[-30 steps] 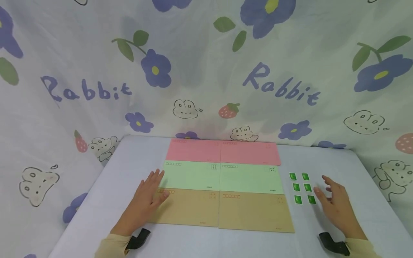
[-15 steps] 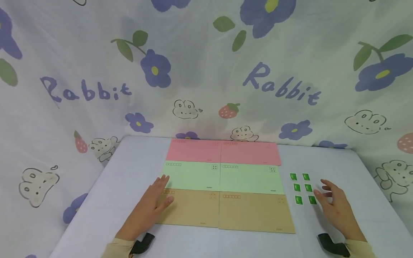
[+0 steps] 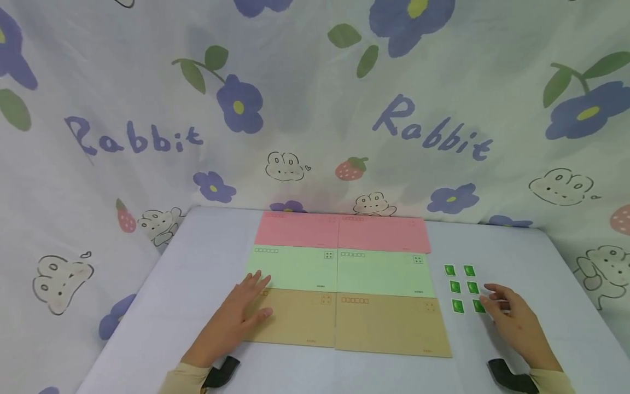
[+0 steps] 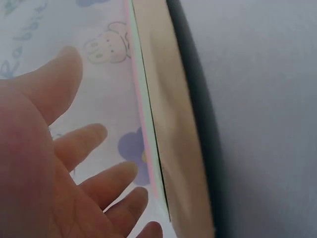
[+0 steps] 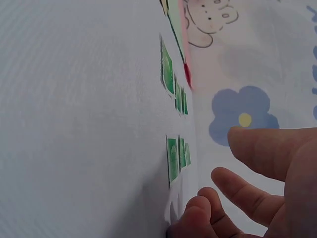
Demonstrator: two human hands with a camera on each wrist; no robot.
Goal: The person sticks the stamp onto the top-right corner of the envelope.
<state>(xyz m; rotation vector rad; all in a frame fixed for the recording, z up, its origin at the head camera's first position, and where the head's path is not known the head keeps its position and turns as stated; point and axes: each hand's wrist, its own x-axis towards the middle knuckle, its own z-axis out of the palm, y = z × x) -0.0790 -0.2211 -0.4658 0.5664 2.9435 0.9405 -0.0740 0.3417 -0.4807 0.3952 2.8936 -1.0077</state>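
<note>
My left hand [image 3: 227, 324] hovers with fingers spread at the left end of the left brown envelope [image 3: 300, 320], fingertips over the left green envelope [image 3: 295, 268]. The left wrist view shows that hand [image 4: 54, 163] apart from the brown envelope's edge [image 4: 171, 114]. Just right of the small green stamps [image 3: 455, 287] is my right hand [image 3: 518, 325], its fingers loosely bent and holding nothing. Its thumb reaches the nearest stamp [image 3: 478, 306] in the head view. In the right wrist view the hand [image 5: 282, 188] stays clear of the stamps [image 5: 173, 157].
Beside these lie a right brown envelope [image 3: 394, 328], a right green envelope [image 3: 384, 273] and two pink envelopes [image 3: 384, 235] at the back. All rest on a white table [image 3: 162, 306]. A printed curtain [image 3: 315, 120] hangs behind it. Black straps [image 3: 512, 377] sit at both wrists.
My left hand has shifted right, further over the envelopes. The right hand has come slightly down and left, closer to the stamps. Envelopes and stamps lie as before.
</note>
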